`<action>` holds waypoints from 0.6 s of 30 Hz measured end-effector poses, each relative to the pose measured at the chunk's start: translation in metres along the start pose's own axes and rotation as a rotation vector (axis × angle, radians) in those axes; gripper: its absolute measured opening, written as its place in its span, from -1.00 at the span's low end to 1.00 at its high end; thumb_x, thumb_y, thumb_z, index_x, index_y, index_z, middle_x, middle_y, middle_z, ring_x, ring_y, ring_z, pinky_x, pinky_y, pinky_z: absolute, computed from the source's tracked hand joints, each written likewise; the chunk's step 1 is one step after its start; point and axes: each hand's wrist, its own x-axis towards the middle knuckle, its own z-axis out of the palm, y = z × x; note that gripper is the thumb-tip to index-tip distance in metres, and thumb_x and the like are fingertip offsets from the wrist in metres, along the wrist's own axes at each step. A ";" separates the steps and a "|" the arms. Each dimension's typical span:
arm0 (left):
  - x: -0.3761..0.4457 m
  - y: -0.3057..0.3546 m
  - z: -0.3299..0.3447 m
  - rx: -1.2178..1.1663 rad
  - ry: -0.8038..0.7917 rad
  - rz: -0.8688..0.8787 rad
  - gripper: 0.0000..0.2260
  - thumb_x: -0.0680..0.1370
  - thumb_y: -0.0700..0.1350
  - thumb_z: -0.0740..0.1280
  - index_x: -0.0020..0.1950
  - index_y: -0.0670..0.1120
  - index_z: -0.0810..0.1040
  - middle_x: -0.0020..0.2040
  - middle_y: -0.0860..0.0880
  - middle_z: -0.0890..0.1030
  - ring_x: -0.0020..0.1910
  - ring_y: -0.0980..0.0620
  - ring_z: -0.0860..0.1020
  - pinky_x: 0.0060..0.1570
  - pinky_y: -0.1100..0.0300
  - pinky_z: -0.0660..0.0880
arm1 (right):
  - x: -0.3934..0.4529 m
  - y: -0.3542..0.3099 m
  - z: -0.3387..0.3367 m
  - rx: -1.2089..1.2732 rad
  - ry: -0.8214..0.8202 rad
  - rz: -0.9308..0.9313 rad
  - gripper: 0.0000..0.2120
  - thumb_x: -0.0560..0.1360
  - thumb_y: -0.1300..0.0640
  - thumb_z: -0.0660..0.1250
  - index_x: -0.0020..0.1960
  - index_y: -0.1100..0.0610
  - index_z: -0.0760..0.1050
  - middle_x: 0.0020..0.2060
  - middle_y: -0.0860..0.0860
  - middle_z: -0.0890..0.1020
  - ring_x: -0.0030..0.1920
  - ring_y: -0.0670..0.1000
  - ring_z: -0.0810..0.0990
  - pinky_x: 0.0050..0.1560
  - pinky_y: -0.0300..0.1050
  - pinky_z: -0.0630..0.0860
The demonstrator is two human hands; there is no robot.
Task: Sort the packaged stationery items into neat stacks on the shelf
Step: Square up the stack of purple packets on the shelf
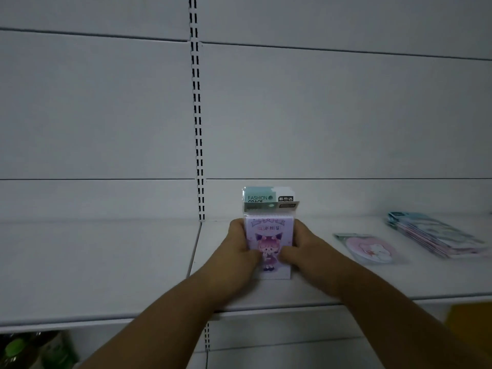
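- Lower left, under the shelf [106, 262]: dim green shapes [16, 350], perhaps bottles, cut off by the picture's edge and too dark to identify.
- The shelf is a flat, smooth, pale board with a rounded front lip. A seam splits it into two panels, and the left panel is bare.
- A slotted upright [198, 129] with paired dark slots runs down the plain panelled back wall to that seam.
- The left hand [239, 249] clasps the left side of a stack of packets [269, 235], thumb lying on the front face; this grip is closed on the stack.
- The stack rests on the shelf just right of the seam. Its top packet is glossy, lilac and rectangular, printed with a pink-haired cartoon girl. A teal and white header card reading "FASHION" stands up behind it. How many packets lie beneath is hidden by the hands.
- The right hand [300, 249] mirrors the left, its grip closed on the stack's right side with the thumb on the front.
- Further right, apart from the stack, a single flat packet [367, 249] holds a pink heart shape with a white figure, blurred.
- Far right, a slanting pile of thin pastel packets [436, 235] lies on the shelf, its print unreadable.
- Bottom right corner: a yellow patch [468, 320], cut off and unidentifiable.
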 end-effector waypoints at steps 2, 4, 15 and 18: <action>-0.004 0.003 -0.008 0.179 -0.029 0.025 -0.57 0.59 -0.22 0.30 0.38 0.08 0.27 0.21 0.12 0.55 0.08 0.27 0.54 -0.17 0.47 0.52 | -0.003 0.003 -0.010 -0.064 -0.047 -0.011 -0.53 0.47 0.21 0.40 0.29 -0.10 0.35 0.10 -0.13 0.63 0.09 -0.13 0.64 0.04 -0.19 0.61; -0.007 0.006 -0.012 0.306 -0.022 0.052 -0.55 0.60 -0.19 0.30 0.42 0.08 0.25 0.24 0.13 0.54 0.13 0.25 0.53 -0.14 0.46 0.47 | -0.007 0.004 -0.015 -0.085 -0.045 -0.036 -0.49 0.45 0.19 0.45 0.32 -0.08 0.38 0.14 -0.14 0.63 0.13 -0.17 0.62 0.12 -0.18 0.59; 0.000 0.004 -0.010 0.366 0.075 -0.002 -0.60 0.57 -0.15 0.36 0.34 0.13 0.37 0.17 0.17 0.58 0.13 0.18 0.56 0.12 0.16 0.56 | 0.007 0.013 -0.020 -0.164 0.000 -0.093 -0.58 0.43 0.18 0.47 0.24 0.01 0.46 0.10 -0.07 0.66 0.04 -0.08 0.67 0.12 -0.02 0.62; 0.000 0.002 -0.009 0.432 0.052 0.010 -0.62 0.57 -0.12 0.34 0.36 0.10 0.37 0.23 0.13 0.56 0.18 0.18 0.53 0.04 0.31 0.47 | 0.009 0.018 -0.020 -0.164 -0.003 -0.104 -0.58 0.42 0.13 0.48 0.24 0.01 0.45 0.09 -0.07 0.66 0.03 -0.07 0.68 0.09 0.00 0.63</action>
